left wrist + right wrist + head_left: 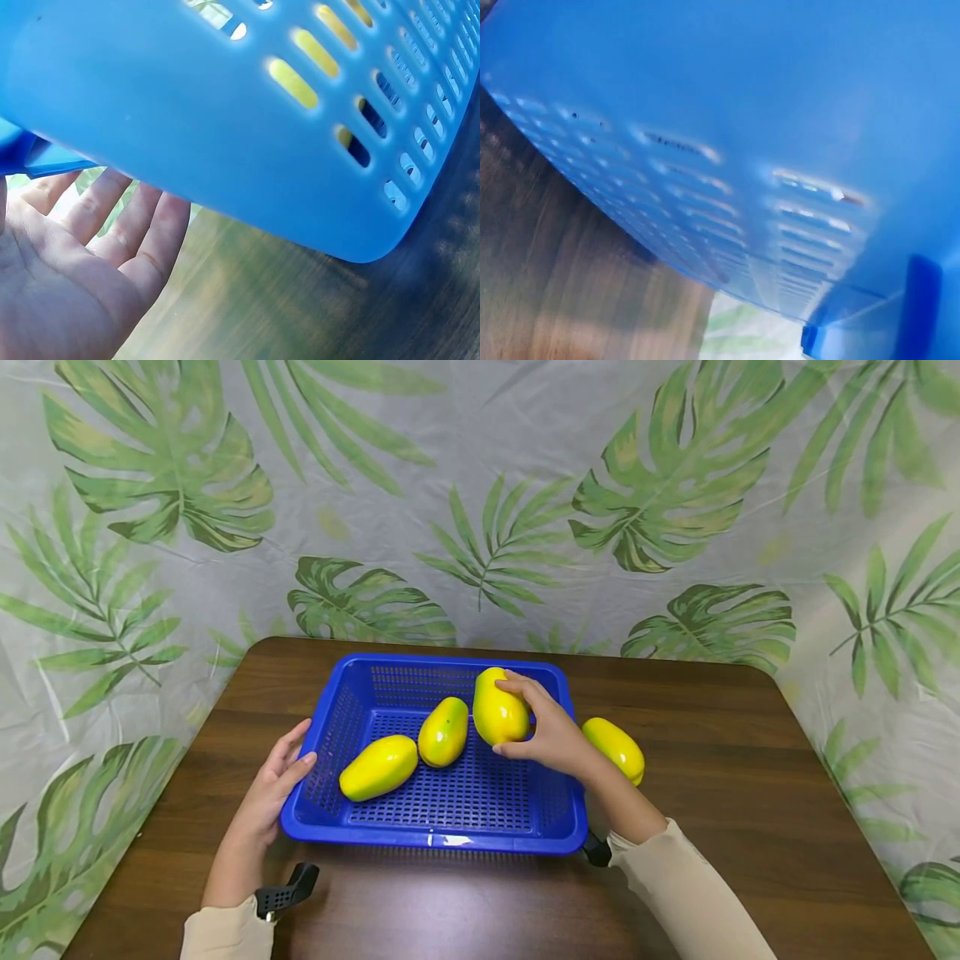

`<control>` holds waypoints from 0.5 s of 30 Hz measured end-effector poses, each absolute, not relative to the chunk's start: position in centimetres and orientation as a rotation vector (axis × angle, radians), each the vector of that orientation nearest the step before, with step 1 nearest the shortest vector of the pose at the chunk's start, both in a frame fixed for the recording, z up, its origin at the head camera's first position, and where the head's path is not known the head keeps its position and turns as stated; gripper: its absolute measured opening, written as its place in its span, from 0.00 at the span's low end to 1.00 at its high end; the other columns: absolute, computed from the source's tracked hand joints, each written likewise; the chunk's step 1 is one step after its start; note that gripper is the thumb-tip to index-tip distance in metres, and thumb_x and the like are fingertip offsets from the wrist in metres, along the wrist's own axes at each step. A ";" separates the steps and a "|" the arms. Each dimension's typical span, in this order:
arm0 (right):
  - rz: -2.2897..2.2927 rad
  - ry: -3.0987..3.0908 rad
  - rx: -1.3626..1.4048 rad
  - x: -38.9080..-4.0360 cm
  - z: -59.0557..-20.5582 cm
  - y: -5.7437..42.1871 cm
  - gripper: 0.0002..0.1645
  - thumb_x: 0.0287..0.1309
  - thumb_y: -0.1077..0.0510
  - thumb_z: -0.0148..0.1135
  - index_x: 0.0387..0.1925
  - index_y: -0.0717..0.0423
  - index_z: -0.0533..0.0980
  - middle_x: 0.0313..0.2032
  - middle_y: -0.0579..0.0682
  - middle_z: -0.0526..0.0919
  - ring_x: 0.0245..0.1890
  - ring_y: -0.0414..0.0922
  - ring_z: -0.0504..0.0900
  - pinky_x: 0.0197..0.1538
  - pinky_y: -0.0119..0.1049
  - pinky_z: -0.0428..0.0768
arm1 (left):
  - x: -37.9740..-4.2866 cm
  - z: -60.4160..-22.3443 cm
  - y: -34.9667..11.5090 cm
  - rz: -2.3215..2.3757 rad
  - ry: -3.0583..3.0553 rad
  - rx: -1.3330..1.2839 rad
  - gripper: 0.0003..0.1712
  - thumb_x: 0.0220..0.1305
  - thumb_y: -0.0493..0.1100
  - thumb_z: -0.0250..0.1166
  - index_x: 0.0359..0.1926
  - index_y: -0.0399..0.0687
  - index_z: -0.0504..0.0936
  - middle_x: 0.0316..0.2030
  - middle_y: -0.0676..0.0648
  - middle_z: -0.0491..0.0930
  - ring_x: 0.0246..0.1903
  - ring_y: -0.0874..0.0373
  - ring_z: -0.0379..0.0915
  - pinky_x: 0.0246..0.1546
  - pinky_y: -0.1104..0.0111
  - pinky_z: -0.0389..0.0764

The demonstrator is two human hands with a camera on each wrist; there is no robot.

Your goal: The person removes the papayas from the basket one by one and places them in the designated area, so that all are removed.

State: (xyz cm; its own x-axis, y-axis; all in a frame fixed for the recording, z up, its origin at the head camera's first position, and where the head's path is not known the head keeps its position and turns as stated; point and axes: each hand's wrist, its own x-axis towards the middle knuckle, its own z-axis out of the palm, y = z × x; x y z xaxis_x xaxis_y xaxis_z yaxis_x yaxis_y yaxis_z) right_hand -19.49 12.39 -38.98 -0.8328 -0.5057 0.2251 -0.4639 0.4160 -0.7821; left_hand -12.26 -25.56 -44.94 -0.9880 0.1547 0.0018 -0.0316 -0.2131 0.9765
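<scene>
A blue plastic basket (427, 837) with slotted walls sits on the table. My left hand (273, 781) grips its left rim, the thumb on top and the fingers along the outside; in the left wrist view, the fingertips of this hand (90, 255) tuck under the rim. Over the right part of the basket my right hand (551, 731) holds a yellow mango (497, 710) between thumb and fingers. Inside the basket lie a second mango (444, 732) and a third mango (378, 767). The right wrist view has only the basket's outer wall (705, 90), not the hand.
Another yellow mango (615, 747) lies on the brown wooden table (720, 777), just right of the basket and behind the right forearm. A leaf-patterned cloth (495, 543) hangs behind the table.
</scene>
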 end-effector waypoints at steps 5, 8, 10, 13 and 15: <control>-1.470 2.572 -0.870 -18.1 -37.1 12.5 0.46 0.39 0.64 0.72 0.61 0.57 0.59 0.66 0.54 0.50 0.56 0.53 0.63 0.46 0.47 0.73 | -12.3 -44.9 -25.6 2.345 1.899 0.144 0.30 0.69 0.38 0.46 0.68 0.50 0.47 0.53 0.49 0.65 0.42 0.57 0.74 0.38 0.65 0.78; -1.486 2.565 -0.835 -17.0 -35.7 12.5 0.45 0.40 0.66 0.71 0.61 0.59 0.59 0.66 0.56 0.50 0.54 0.54 0.64 0.44 0.46 0.74 | -12.3 -44.9 -25.6 2.338 1.910 0.139 0.30 0.69 0.38 0.46 0.68 0.50 0.47 0.54 0.49 0.65 0.42 0.57 0.74 0.38 0.65 0.78; -1.498 2.565 -0.805 -16.6 -35.1 12.8 0.45 0.40 0.66 0.70 0.61 0.59 0.59 0.66 0.55 0.50 0.53 0.53 0.65 0.45 0.46 0.73 | -12.3 -44.9 -25.6 2.338 1.912 0.138 0.30 0.69 0.38 0.46 0.68 0.50 0.47 0.54 0.49 0.65 0.42 0.57 0.74 0.38 0.65 0.78; -1.522 2.562 -0.779 -16.2 -34.6 13.3 0.45 0.41 0.66 0.70 0.61 0.59 0.58 0.66 0.54 0.49 0.53 0.53 0.65 0.46 0.47 0.73 | -12.3 -44.9 -25.6 2.338 1.912 0.139 0.30 0.69 0.38 0.46 0.68 0.50 0.48 0.54 0.49 0.65 0.42 0.57 0.74 0.38 0.65 0.78; -1.549 2.560 -0.773 -16.0 -34.4 13.7 0.45 0.41 0.67 0.70 0.61 0.59 0.58 0.66 0.54 0.49 0.53 0.54 0.65 0.47 0.48 0.73 | -12.3 -44.9 -25.6 2.337 1.912 0.139 0.29 0.69 0.38 0.46 0.68 0.51 0.47 0.54 0.49 0.64 0.42 0.57 0.74 0.38 0.65 0.78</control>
